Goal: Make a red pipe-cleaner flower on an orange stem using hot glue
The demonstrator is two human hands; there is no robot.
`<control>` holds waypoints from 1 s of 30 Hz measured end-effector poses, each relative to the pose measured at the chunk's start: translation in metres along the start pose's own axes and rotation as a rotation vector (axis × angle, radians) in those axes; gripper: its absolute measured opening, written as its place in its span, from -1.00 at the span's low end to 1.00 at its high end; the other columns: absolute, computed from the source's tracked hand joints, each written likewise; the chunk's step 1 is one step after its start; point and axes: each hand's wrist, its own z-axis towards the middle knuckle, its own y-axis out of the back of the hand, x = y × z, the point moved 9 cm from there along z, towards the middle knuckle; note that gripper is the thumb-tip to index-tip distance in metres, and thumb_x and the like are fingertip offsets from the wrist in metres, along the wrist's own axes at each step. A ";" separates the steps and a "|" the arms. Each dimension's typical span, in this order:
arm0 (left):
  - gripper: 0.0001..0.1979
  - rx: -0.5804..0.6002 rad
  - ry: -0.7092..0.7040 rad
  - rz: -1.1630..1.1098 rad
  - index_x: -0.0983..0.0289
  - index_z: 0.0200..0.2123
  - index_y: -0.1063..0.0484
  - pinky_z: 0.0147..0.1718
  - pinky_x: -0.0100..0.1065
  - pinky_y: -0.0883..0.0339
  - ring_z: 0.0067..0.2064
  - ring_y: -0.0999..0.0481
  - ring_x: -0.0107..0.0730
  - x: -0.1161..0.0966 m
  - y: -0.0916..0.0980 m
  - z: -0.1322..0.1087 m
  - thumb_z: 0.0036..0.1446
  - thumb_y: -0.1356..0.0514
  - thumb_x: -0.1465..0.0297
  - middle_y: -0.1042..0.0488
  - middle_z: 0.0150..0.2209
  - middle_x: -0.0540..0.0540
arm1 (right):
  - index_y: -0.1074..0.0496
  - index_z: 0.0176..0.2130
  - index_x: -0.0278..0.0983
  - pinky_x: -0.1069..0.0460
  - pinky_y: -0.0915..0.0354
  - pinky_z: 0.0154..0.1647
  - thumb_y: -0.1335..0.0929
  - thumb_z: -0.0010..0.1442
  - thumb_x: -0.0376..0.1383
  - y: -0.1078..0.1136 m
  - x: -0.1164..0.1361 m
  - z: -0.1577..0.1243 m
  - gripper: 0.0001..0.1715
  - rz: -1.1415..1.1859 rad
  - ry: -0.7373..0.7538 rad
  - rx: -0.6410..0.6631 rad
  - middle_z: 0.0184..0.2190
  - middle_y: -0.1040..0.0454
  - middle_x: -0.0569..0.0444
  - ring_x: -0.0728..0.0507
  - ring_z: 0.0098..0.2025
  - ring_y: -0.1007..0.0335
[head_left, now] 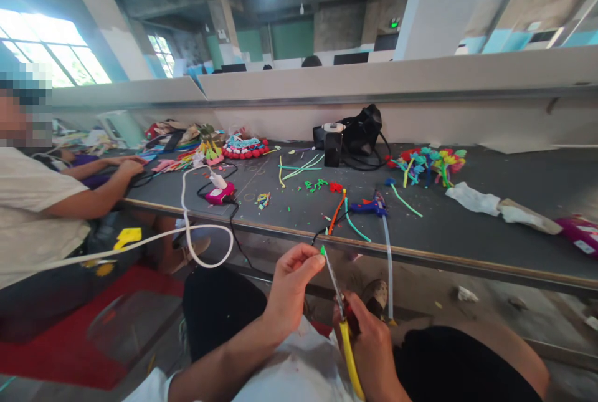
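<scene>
Hazards at the fingertips. The L hand (295,277) is pinched narrow, thumb against index finger, holding a small green piece (322,251) that juts just past the fingertips. The R hand (369,333) is closed round the yellow-handled scissors (348,355), blades pointing up and away from it, tips just beside the L fingertips; whether they touch the green piece, or how far apart the blades stand, can't be told.

Main risk: a nick to the L thumb or index, b/c the piece is tiny & leaves little room btwn skin and steel. Second: the piece may slip or flick out if the pinch loosens or a blade pushes it sideways; w/ both hands held in front of the counter (490,202), over the lap, it'd likely drop below & be hard to find.

Third: beyond the R hand, a clear rod (389,265) hangs from the blue glue gun (371,205) past the counter's edge; a R forearm or knee swinging outward could snag it, maybe dragging the gun. A black cord (322,232) just beyond the L hand could catch likewise. Loose green bits (315,186), farther beyond the L hand, look light, i.e. easily scattered by a sleeve or tugged cord.
</scene>
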 end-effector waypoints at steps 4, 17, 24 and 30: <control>-0.86 -0.009 -0.006 0.004 0.28 -0.52 -0.43 -0.33 -0.42 -0.17 -0.41 -0.28 -0.47 -0.001 0.002 0.001 0.02 -0.27 0.37 -0.34 -0.53 -0.03 | -0.43 -0.20 -0.23 0.18 -0.25 -0.55 -0.26 0.22 -0.26 0.001 -0.002 0.000 -0.80 0.018 0.019 -0.047 -0.56 -0.42 0.20 0.03 -0.61 -0.31; -0.89 0.030 -0.010 -0.016 0.29 -0.46 -0.45 -0.34 -0.42 -0.16 -0.39 -0.31 -0.46 0.003 -0.003 0.001 0.05 -0.27 0.38 -0.38 -0.49 -0.02 | -0.43 -0.15 -0.22 0.15 -0.25 -0.54 -0.28 0.19 -0.23 0.002 -0.001 0.000 -0.76 -0.040 0.030 -0.042 -0.55 -0.43 0.19 0.00 -0.59 -0.33; -0.88 0.031 -0.016 0.010 0.30 -0.48 -0.43 -0.36 -0.42 -0.13 -0.40 -0.27 -0.48 0.001 -0.002 0.000 0.05 -0.27 0.39 -0.34 -0.50 -0.04 | -0.45 -0.15 -0.23 0.14 -0.26 -0.54 -0.27 0.20 -0.27 0.007 0.002 0.002 -0.75 -0.059 0.045 -0.072 -0.53 -0.47 0.15 -0.02 -0.58 -0.37; -0.86 0.030 0.004 0.019 0.29 -0.50 -0.41 -0.36 -0.42 -0.13 -0.41 -0.25 -0.49 0.002 -0.003 0.001 0.05 -0.26 0.39 -0.31 -0.52 -0.04 | -0.45 -0.20 -0.23 0.17 -0.23 -0.59 -0.26 0.18 -0.31 0.009 0.006 0.002 -0.79 -0.020 0.048 -0.057 -0.61 -0.41 0.22 0.01 -0.63 -0.32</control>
